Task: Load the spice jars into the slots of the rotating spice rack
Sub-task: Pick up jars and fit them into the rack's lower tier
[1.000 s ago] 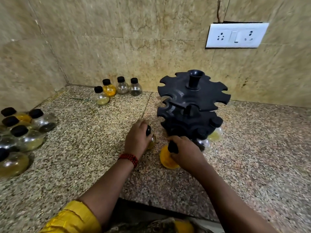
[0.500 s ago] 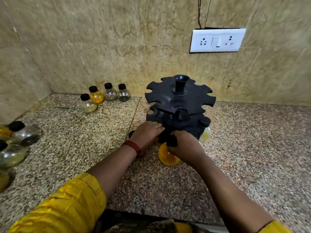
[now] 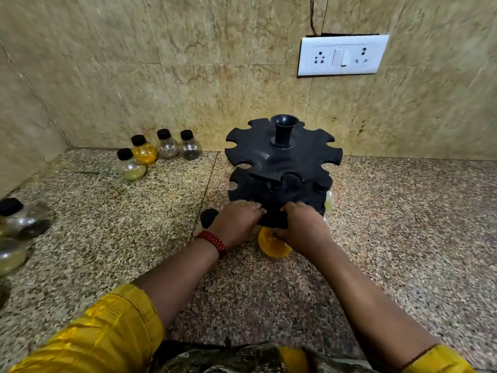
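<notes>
The black two-tier spice rack [image 3: 282, 154] stands at the back of the granite counter. My right hand [image 3: 304, 227] grips the neck of a round yellow spice jar [image 3: 274, 247] at the front edge of the lower tier; the jar's cap is hidden under my fingers. My left hand [image 3: 236, 223] holds the lower tier's rim just left of that jar. Against my left wrist stands another jar, of which only the black cap [image 3: 209, 218] shows. A pale jar [image 3: 329, 197] hangs in a lower slot on the right.
Several black-capped jars [image 3: 144, 153] stand by the back wall, left of the rack. More jars [image 3: 20, 220] sit at the counter's left edge. A white socket plate [image 3: 343, 55] is on the wall above.
My left hand let go of the black-capped jar and moved right onto the rack's lower tier. My right hand pushed the yellow jar closer under the tier.
</notes>
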